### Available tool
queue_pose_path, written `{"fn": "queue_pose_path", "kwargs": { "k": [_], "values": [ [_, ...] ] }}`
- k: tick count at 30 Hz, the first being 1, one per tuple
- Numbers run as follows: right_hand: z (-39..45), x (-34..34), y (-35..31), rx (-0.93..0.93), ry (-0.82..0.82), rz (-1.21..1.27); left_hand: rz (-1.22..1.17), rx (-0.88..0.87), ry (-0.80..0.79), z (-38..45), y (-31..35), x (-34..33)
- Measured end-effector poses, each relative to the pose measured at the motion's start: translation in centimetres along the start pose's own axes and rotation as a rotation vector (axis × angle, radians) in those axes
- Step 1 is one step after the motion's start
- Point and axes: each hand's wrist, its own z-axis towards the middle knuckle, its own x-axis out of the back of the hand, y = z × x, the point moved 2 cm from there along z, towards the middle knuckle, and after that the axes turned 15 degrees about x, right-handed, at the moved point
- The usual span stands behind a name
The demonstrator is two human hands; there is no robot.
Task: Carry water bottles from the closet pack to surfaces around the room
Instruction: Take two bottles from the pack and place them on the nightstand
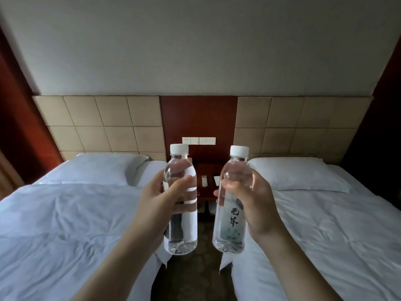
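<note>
At mid-frame, the left hand [161, 197] and right hand [249, 199] are each gripping 1 upright water bottle, the left bottle [181, 227] and right bottle [231, 222], both seemingly heading for the nightstand [207, 190] between 2 beds, neither yet set down.

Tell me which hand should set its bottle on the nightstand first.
Either; barely right. Both hands, left hand and right hand, hold bottles flanking the nightstand; it shows slightly nearer the right one.

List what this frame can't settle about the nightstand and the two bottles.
Head view:
- Nightstand top: mostly hidden behind both bottles; free space unclear.
- Small items on it: too small to identify.
- Left bottle label: faces away.
- Right bottle fine print: blurred.
- Closet pack: out of frame.
</note>
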Motion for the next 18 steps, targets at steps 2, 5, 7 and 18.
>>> {"fn": "queue_pose_path", "kwargs": {
  "k": [2,5,7,18],
  "values": [
    [3.8,-0.9,2.6,0.000,0.005,-0.031,0.015,0.001,-0.004,4.8,0.1,0.8],
    [9.6,-2.6,6.9,-0.002,0.042,-0.052,0.004,0.019,-0.039,12.5,0.2,2.4],
    [13.7,-3.7,9.5,-0.007,0.067,-0.050,0.014,0.020,-0.078,17.9,0.8,3.2],
    [33.1,-5.2,20.6,-0.053,0.240,-0.070,0.043,0.050,-0.277,43.7,3.8,2.6]
  ]
}}
